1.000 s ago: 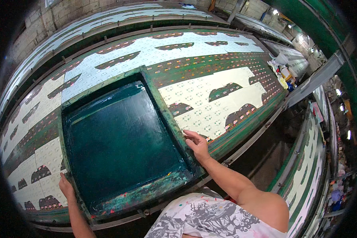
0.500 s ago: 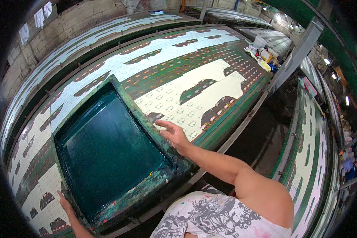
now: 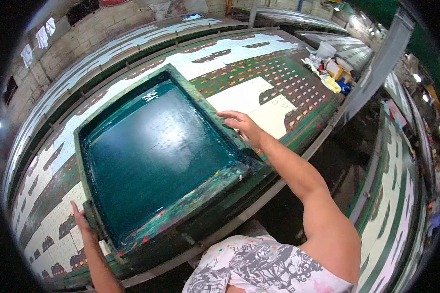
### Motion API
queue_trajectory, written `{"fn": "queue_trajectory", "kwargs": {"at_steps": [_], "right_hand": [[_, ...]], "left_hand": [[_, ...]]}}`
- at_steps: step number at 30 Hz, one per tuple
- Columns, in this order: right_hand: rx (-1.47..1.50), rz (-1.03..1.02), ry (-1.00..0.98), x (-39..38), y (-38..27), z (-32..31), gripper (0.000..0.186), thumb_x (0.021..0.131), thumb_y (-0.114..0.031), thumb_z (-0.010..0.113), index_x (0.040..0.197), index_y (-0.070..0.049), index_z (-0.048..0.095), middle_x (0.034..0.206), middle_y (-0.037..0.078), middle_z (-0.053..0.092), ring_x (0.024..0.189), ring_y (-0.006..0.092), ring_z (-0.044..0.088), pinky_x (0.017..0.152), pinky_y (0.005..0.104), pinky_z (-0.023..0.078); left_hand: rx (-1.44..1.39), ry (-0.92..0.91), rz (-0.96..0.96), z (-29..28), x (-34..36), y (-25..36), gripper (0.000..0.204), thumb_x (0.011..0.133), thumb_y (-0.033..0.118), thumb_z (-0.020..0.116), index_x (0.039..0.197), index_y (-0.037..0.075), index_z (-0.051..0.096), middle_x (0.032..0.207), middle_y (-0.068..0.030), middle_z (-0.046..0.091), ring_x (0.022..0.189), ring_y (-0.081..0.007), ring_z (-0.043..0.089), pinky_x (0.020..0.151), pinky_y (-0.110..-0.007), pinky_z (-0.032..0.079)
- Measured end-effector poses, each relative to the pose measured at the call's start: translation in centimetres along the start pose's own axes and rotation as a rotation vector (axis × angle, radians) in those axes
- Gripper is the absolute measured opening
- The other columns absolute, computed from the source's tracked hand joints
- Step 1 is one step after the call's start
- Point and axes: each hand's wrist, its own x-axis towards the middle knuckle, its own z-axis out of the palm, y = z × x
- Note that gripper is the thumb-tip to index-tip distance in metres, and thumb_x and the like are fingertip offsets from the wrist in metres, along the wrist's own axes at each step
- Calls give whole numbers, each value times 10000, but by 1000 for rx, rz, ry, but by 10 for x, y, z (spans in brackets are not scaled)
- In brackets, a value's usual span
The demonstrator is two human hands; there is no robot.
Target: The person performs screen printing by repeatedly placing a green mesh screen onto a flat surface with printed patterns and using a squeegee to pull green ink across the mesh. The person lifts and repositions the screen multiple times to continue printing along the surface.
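A large screen-printing frame [image 3: 190,87] lies tilted across the long printing table, its inside coated with wet dark teal ink [image 3: 156,146]. The rim is smeared with green, red and yellow paint. My right hand [image 3: 243,128] grips the frame's right side, its fingers bent over the rim. At the left side my left hand [image 3: 85,228] holds the frame's outer edge by a dark block; one finger points up and the others are partly hidden. Pale yellow cut fabric pieces [image 3: 244,95] lie beyond the right rim, and other printed pieces [image 3: 58,219] lie left of the frame.
Light blue cut pieces [image 3: 215,53] run along the table's far side. A white bucket [image 3: 326,50] and a pile of cloths and containers [image 3: 332,75] sit at its far right end. A grey post [image 3: 381,63] rises beside it. Another printing table [image 3: 388,195] stands to the right.
The frame has moved away to the right along the table with both hands on it. It now covers printed yellow fabric that showed before. Bright light now reflects off the ink.
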Motion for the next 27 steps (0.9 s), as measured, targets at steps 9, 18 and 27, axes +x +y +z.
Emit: {"fn": "queue_trajectory", "kwargs": {"at_steps": [9, 18, 27], "right_hand": [[111, 57, 103, -10, 53, -236, 600, 1049, -386, 689, 1529, -29, 638, 1521, 114, 632, 1467, 231, 513, 1246, 393, 351], [260, 61, 165, -28, 75, -345, 613, 1047, -397, 712, 1529, -27, 639, 1486, 95, 669, 1362, 215, 611, 1176, 393, 437], [304, 29, 183, -42, 82, -391, 676, 1051, -403, 720, 1558, 21, 576, 1506, 137, 635, 1412, 254, 584, 1219, 410, 421]], "left_hand": [[-19, 86, -81, 246, -106, -43, 818, 1043, 799, 513, 929, 46, 812, 838, -70, 776, 709, -224, 698, 720, -365, 565], [-17, 92, -28, 341, -144, -89, 795, 1115, 701, 480, 826, 30, 794, 732, -52, 732, 602, -181, 651, 597, -344, 527], [-26, 65, -34, 388, -168, -101, 707, 1112, 662, 537, 949, 29, 805, 820, -56, 768, 667, -170, 686, 644, -339, 549]]}}
